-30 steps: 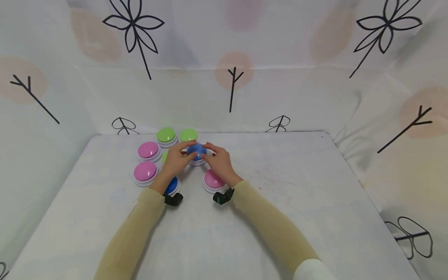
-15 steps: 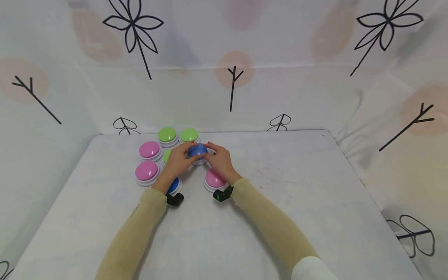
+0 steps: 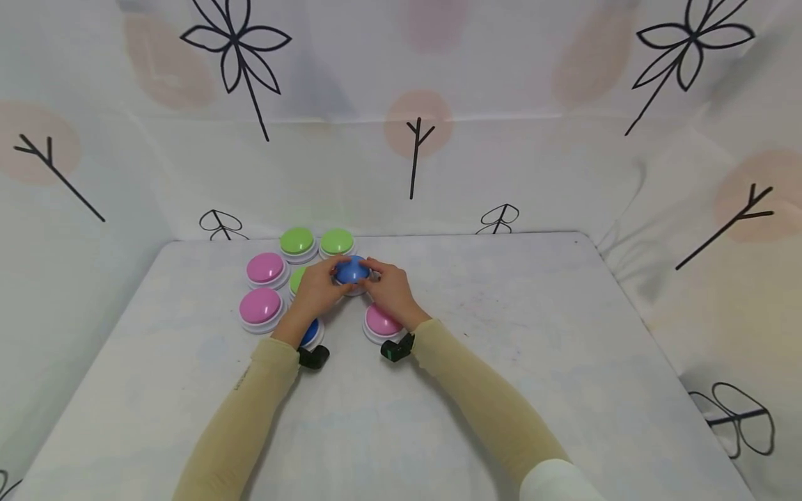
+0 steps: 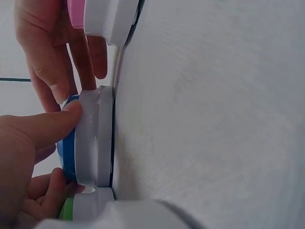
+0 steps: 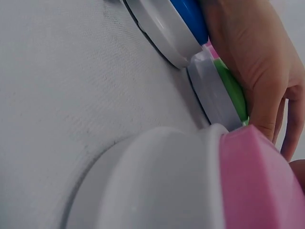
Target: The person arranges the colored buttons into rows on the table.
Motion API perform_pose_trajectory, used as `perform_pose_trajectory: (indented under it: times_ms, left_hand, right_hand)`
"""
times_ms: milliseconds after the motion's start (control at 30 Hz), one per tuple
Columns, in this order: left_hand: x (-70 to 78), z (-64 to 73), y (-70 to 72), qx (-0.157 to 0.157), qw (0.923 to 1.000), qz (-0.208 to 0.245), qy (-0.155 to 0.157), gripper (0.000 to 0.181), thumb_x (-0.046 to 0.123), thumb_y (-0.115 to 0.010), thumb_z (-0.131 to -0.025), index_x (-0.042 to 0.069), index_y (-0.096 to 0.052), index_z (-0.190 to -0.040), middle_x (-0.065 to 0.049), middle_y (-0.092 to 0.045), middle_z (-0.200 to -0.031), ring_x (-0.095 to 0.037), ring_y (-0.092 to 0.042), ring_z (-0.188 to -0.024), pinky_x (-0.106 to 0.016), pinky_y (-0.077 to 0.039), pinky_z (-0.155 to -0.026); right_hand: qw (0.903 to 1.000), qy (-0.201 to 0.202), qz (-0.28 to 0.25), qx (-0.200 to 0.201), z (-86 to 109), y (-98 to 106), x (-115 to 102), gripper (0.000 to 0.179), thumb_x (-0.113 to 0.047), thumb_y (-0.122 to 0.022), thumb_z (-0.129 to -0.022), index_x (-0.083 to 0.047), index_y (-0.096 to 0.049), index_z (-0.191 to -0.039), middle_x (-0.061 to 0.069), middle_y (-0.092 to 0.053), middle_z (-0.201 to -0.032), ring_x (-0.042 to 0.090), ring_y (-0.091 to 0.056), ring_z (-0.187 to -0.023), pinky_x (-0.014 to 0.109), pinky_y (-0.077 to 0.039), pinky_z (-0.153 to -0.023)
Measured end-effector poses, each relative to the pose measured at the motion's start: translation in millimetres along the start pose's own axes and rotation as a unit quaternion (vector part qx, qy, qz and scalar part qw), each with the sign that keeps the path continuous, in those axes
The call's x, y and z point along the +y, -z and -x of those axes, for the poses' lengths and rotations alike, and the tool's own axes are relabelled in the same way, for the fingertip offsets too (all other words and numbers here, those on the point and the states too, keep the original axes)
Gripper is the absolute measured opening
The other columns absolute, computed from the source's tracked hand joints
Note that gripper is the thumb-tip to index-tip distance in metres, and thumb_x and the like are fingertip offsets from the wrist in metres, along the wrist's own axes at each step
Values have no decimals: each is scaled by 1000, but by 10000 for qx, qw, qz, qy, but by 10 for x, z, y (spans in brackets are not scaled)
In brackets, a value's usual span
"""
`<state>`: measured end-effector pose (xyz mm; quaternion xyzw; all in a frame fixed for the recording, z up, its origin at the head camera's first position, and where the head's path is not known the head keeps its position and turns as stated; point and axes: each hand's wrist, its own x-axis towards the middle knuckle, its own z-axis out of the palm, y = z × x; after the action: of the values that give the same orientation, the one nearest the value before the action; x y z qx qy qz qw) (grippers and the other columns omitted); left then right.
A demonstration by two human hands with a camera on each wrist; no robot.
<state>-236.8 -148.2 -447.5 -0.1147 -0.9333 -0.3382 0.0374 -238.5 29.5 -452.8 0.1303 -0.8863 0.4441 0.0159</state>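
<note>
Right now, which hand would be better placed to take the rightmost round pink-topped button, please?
Probably the right hand: it's closer to that pink-topped button, though both it and the left hand hold a round blue-topped button.

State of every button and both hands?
Centre blue button, dome up, pressed or not unclear.
Left hand, gripping it.
Right hand, gripping it.
Near blue button, partly hidden.
Right pink button, dome up, partly hidden.
Rear left pink button, dome up.
Front left pink button, dome up.
Back left green button, dome up.
Back right green button, dome up.
Middle green button, partly hidden.
</note>
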Motion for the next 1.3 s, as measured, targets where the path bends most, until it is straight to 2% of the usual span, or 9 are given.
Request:
perform_pose_trajectory:
  times_ms: [133,200,300,367,433,567,667,1067,1300]
  left_hand:
    - [-2,0,-4,-16,10000,-11,82,54,24,-80,-86,13,-59,-135,-18,-65,-124,-31,-62,-103,-48,-52,-92]
    - [-1,2,3,-31,9999,8,104,54,24,-80,-86,13,-59,-135,-18,-65,-123,-31,-61,-101,-47,-52,-91]
    - [8,5,15,-35,9998,119,169,54,23,-81,-86,13,-60,-134,-18,-64,-126,-31,-61,-104,-48,-52,-92]
    - [15,8,27,-41,9996,205,205,54,22,-81,-86,13,-60,-135,-19,-62,-129,-33,-60,-110,-49,-51,-95]
    - [24,12,39,-50,9993,286,228,55,20,-81,-86,12,-59,-135,-19,-60,-133,-35,-58,-117,-50,-49,-98]
    - [30,13,48,-62,9993,310,173,57,17,-80,-86,10,-57,-138,-19,-57,-137,-36,-55,-122,-51,-46,-101]
    - [28,7,45,-43,9995,281,117,58,19,-80,-86,10,-57,-139,-17,-57,-138,-34,-54,-124,-51,-44,-103]
    - [49,1,56,-21,9974,636,334,59,29,-80,-86,18,-57,-140,-14,-51,-145,-37,-47,-131,-53,-41,-107]
    - [115,0,60,83,9968,793,54,58,25,-81,-85,11,-59,-137,-14,-54,-141,-34,-51,-128,-49,-45,-104]
  right_hand:
    - [9999,-98,-6,-120,0,6,3,43,-14,-71,-92,-13,-64,-135,9,-54,-144,14,-54,-68,23,-44,-64]
    - [9997,-197,-26,-169,1,12,-10,44,-13,-71,-92,-13,-63,-136,8,-53,-144,17,-64,-88,25,-51,-78]
    - [9992,-327,-105,-190,4,17,-23,45,-12,-72,-91,-14,-64,-135,7,-54,-144,20,-60,-118,33,-49,-94]
    - [9991,-359,-161,-154,4,18,-30,46,-11,-74,-90,-14,-65,-134,6,-56,-142,21,-55,-127,35,-49,-97]
    - [9992,-339,-162,-101,4,16,-25,46,-11,-75,-88,-14,-66,-133,5,-57,-141,20,-57,-122,34,-50,-93]
    - [9996,-273,-92,-35,3,16,-13,46,-11,-76,-87,-15,-67,-132,5,-58,-140,18,-63,-99,28,-49,-82]
    - [9996,-263,-94,-20,5,25,-8,47,-11,-76,-87,-16,-66,-133,5,-57,-140,18,-58,-84,27,-46,-75]
    - [9995,-275,-63,-107,23,165,-73,45,-15,-74,-90,-19,-65,-134,2,-58,-140,21,-56,-122,36,-48,-96]
    - [9996,-196,-171,-86,56,250,-48,46,-17,-74,-90,-19,-65,-135,1,-57,-141,21,-48,-134,39,-43,-105]
